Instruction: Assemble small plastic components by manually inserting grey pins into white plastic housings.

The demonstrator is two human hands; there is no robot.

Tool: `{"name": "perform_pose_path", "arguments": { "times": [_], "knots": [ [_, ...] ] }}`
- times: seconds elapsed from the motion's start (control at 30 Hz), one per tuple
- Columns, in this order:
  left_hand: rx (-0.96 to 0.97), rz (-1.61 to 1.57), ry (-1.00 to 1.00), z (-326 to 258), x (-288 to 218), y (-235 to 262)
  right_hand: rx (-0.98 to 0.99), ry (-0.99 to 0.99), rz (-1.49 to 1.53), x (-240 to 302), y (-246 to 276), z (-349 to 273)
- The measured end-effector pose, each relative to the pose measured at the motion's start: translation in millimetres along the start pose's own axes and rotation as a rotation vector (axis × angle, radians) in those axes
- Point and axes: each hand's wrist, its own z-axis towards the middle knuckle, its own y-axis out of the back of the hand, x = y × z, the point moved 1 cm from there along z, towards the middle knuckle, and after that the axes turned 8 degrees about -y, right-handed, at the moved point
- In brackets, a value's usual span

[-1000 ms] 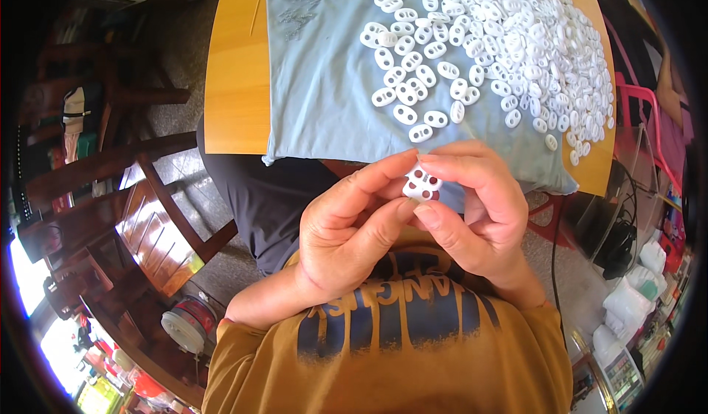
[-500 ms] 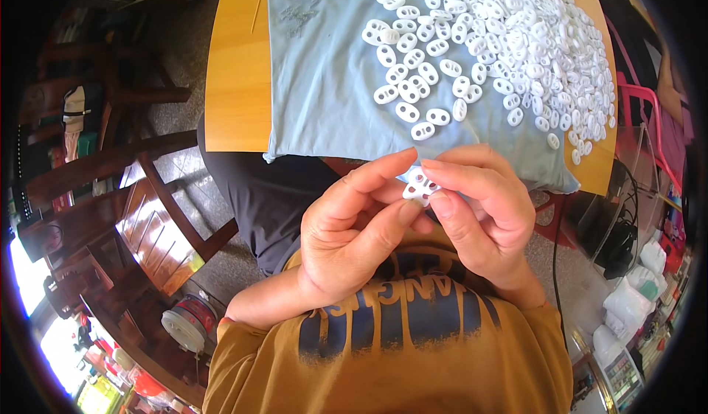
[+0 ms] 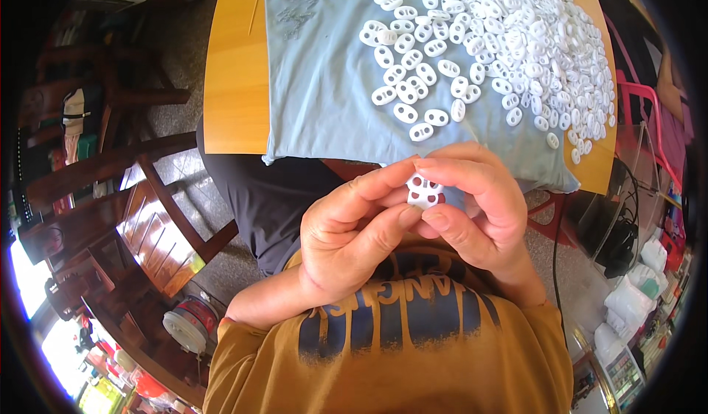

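Now a white piece with holes point(image 3: 424, 199) is pinched by the left hand point(image 3: 346, 226) and the right hand point(image 3: 483, 207), beside the near edge of the blue cloth point(image 3: 324, 112); far right, a white heap point(image 3: 531, 53) is spread.

Just below the centre of the frame, I see the person's left hand point(image 3: 343, 233) and right hand point(image 3: 483, 211) meeting, thumbs and forefingers pinching a white holed piece point(image 3: 425, 190) between them. Above, a pale blue cloth point(image 3: 332, 104) covers much of a yellow wooden table point(image 3: 234, 82). White two-holed ovals point(image 3: 542, 53) heap up at the upper right; small grey bits point(image 3: 299, 1) lie at the cloth's top left. A dark wooden chair point(image 3: 173, 204) stands left of centre.
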Motion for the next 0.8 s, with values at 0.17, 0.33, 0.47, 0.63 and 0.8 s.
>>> {"name": "perform_pose_path", "arguments": {
  "times": [0.17,0.33,0.47,0.63,0.8],
  "knots": [
    [0.060,0.071,-0.101,0.9,0.9,1.7,-0.057,0.046,0.033,-4.9,-10.0,-3.9],
    [0.042,0.122,-0.155,-3.4,3.0,3.9,-0.074,0.076,0.028,-5.3,-11.9,-5.2],
    [0.029,0.226,-0.211,-4.5,6.4,5.8,-0.099,0.102,0.023,-8.1,-14.1,-6.5],
    [-0.003,0.244,-0.223,-0.8,8.0,3.4,-0.157,0.117,0.033,-14.5,-18.3,-6.6],
    [0.000,0.316,-0.261,7.1,6.2,4.9,-0.224,0.226,0.028,-22.4,-20.8,2.0]
  ]
}}
